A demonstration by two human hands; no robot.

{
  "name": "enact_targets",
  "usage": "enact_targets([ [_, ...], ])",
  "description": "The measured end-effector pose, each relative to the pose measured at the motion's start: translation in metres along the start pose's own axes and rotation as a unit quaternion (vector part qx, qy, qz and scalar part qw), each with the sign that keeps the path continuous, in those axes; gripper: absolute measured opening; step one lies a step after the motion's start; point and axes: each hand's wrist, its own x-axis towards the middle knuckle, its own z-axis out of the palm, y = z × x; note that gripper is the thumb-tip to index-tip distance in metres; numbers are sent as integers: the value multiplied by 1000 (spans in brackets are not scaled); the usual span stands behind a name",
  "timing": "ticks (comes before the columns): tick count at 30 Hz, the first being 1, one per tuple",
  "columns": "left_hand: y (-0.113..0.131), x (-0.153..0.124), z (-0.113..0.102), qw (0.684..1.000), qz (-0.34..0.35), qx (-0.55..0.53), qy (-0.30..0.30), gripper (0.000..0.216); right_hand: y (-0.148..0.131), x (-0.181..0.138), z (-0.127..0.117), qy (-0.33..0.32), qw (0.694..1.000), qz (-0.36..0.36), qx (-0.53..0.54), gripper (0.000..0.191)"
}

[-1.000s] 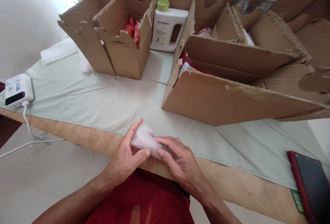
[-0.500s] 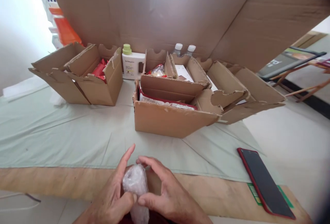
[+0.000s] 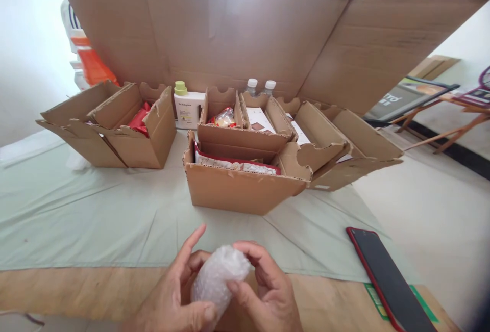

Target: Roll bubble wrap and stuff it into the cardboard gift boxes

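At six o'clock, a small translucent bubble-wrapped bundle (image 3: 218, 278) is gripped between the left hand (image 3: 174, 296) and right hand (image 3: 266, 294), seemingly so the wrap stays closed, above the surface (image 3: 95, 220).

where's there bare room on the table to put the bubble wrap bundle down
Bare green cloth lies between the hands and the left box, and between the front box and the phone. The back row of boxes is crowded.

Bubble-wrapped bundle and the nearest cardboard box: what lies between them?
Head view: only bare pale green cloth between the bubble-wrapped bundle and nearest cardboard box.
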Motion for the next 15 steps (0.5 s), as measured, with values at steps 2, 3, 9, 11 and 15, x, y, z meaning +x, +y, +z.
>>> enact_targets([
  [2, -2, 2, 2, 999, -19, 29, -10, 104, 6, -2, -4, -2, 1000, 27, 0, 31],
  [3, -1, 3, 4, 998, -26, 53, -19, 93, 7, -2, -7, -15, 999, 38, -5, 32],
  [9, 23, 10, 6, 974, 12, 224, -45, 47, -7, 7, -41, -116, 989, 5, -93, 81],
  [11, 31, 13, 5, 962, 38, 264, -58, 41, -16, 13, -51, -160, 977, -19, -141, 73],
  [15, 41, 23, 1, 947, 77, 302, -80, 37, -29, 25, -60, -218, 953, -86, -192, 55],
])
